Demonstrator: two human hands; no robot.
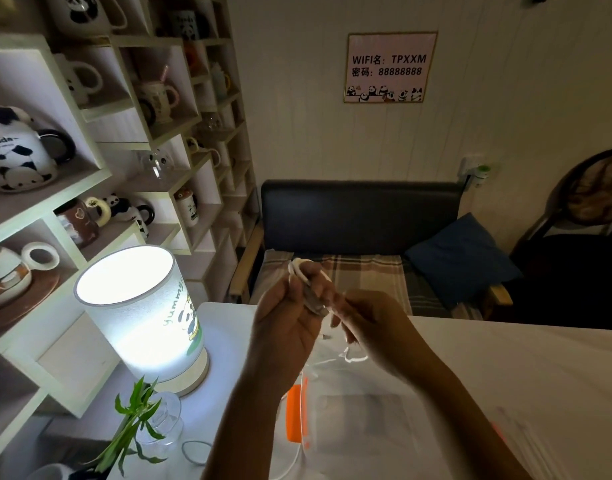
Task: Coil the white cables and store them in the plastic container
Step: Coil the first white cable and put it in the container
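Shelves point(90, 140) of panda mugs fill the wall on my left, and below them a lit lamp point(142, 313) stands on the white counter point(505, 368), with a green plant point(135, 420) in a glass vase just in front of it. Next along, my left hand point(284, 327) is raised above the counter, its grip closed around a small bundle of white cable point(303, 275) whose loops stick out above my fingers. Under my hands sits the clear plastic container point(349, 410), with an orange clip point(294, 414) on its left side. A loose white strand runs down past that clip toward the near edge of the counter. My right hand point(370, 323) is just beside the left, fingertips pinched on a thin stretch of the same cable; a short curl of it hangs below, above the container. Beyond the counter stands a dark sofa point(360, 213) with a plaid cover and a blue cushion point(464, 254), and a pink wifi sign point(390, 67) hangs on the wall above it.
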